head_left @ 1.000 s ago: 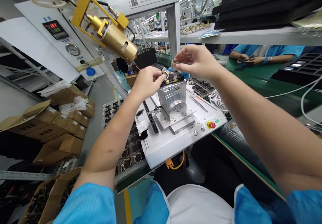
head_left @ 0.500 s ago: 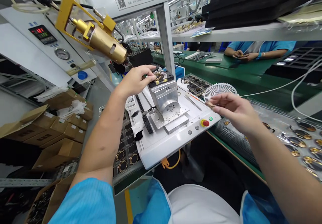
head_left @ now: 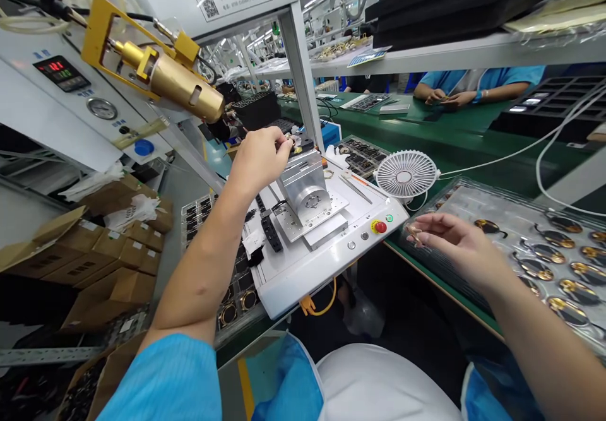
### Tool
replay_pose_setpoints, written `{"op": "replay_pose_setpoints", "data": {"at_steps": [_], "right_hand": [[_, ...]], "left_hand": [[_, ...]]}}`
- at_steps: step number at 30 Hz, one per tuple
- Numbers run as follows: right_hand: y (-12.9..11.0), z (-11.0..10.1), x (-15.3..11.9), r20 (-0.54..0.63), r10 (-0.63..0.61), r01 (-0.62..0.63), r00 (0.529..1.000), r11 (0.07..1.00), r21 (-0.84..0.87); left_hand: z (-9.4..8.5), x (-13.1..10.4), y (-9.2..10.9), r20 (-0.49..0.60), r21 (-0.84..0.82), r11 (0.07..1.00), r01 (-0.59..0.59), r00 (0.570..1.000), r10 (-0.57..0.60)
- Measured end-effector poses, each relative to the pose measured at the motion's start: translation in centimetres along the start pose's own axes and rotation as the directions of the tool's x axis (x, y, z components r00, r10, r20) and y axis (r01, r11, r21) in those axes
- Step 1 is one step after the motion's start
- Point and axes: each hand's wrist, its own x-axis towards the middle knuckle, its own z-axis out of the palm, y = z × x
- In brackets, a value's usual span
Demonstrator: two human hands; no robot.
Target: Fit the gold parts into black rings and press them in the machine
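Note:
My left hand [head_left: 262, 156] is at the black fixture on top of the silver metal block [head_left: 307, 184], its thumb and fingers closed together at the fixture's left side. What they grip is hidden. Over the near left corner of the plastic tray [head_left: 466, 187], my right hand [head_left: 454, 241] pinches a small gold-coloured part [head_left: 415, 233] between thumb and fingertips. Round dark and gold parts with black tails [head_left: 558, 238] lie in that tray. The block stands on the white machine base [head_left: 303, 276].
A gold dispenser cylinder [head_left: 187, 86] hangs at upper left. Tweezers [head_left: 355, 189] lie right of the block, near a red button [head_left: 379, 226] and a white fan [head_left: 404, 175]. Across the green bench, another person's hands [head_left: 447, 98] are at work. Cardboard boxes [head_left: 108, 244] stand at left.
My left hand has gone from spread fingers to closed fingers at the fixture. My right hand has moved right and down, away from the fan, still with the small part.

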Motion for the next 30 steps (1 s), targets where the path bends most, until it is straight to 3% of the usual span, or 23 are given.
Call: {"op": "replay_pose_setpoints", "data": {"at_steps": [7,12,16,19,22,24,25,26,28,30], "right_hand": [[2.1,-1.3,-0.5,-0.025,0.082,-0.082,0.996,0.996,-0.024],[5.1,-1.3,0.7,0.054,0.123,-0.108,0.991,0.969,-0.221],[6.8,0.1,2.3,0.159,0.109,-0.004,0.981,0.835,-0.550],[7.2,1.6,2.8,0.202,0.115,0.069,0.973,0.688,-0.722],[7.6,2.7,2.6,0.232,0.135,0.097,0.963,0.633,-0.768],[7.9,3.0,2.5,0.231,0.127,0.100,0.965,0.635,-0.766],[7.9,3.0,2.5,0.226,0.118,0.100,0.967,0.641,-0.761],[8.0,3.0,2.6,0.217,0.107,0.098,0.970,0.646,-0.757],[7.9,2.7,2.9,0.197,0.086,0.092,0.977,0.658,-0.747],[7.7,2.2,3.1,0.184,0.075,0.084,0.980,0.685,-0.724]], "left_hand": [[0.2,0.2,-0.4,0.031,-0.015,0.998,-0.064,0.997,0.065],[-0.4,-1.7,0.0,0.122,-0.039,0.993,-0.109,0.986,0.113],[-0.7,-1.8,-0.8,0.167,-0.080,0.989,-0.128,0.976,0.140],[-0.7,-3.0,-1.3,0.091,-0.166,0.978,-0.124,0.986,0.140],[0.2,-7.6,-0.9,-0.140,-0.279,0.954,-0.111,0.987,0.074],[2.0,-12.2,0.1,-0.291,-0.427,0.890,-0.161,0.956,0.034],[3.2,-14.7,0.7,-0.317,-0.522,0.834,-0.179,0.949,0.005],[4.5,-17.2,1.5,-0.280,-0.624,0.767,-0.152,0.959,-0.038],[7.4,-21.7,3.1,-0.062,-0.792,0.609,0.028,0.990,-0.126],[10.3,-25.0,4.7,0.200,-0.855,0.433,0.286,0.952,-0.234]]}}
